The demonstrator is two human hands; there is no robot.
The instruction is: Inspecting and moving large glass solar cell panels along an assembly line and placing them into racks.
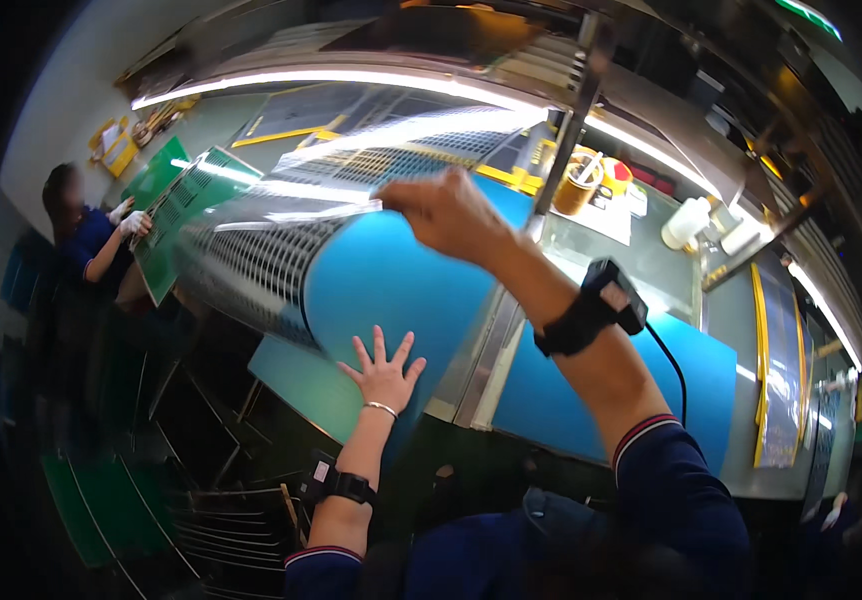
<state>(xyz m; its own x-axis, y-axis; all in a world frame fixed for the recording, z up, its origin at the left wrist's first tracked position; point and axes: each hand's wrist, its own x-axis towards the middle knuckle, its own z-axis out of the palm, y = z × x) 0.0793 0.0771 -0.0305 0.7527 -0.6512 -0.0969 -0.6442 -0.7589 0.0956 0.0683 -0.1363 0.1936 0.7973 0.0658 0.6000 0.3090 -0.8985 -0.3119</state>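
Observation:
My left hand [386,375] lies with its fingers spread on a blue sheet [381,285], near the sheet's front edge. A silver bangle is on that wrist. Above the sheet, my right hand [451,215] pinches the edge of a clear film [271,255] printed with a dark grid of small squares. The film curls up and back toward the left, apart from the blue surface beneath my right hand. Part of it is smeared by motion and glare. A strapped black device [611,300] with a cable sits on my right wrist, and another [336,485] on my left forearm.
A second blue sheet [686,385] lies on the bench to the right. Behind stand a brown jar [576,190] and a white bottle [686,222], near a metal post [566,140]. At the left a gloved co-worker [91,235] holds a green panel [186,215]. Yellow-edged films [779,370] lie far right.

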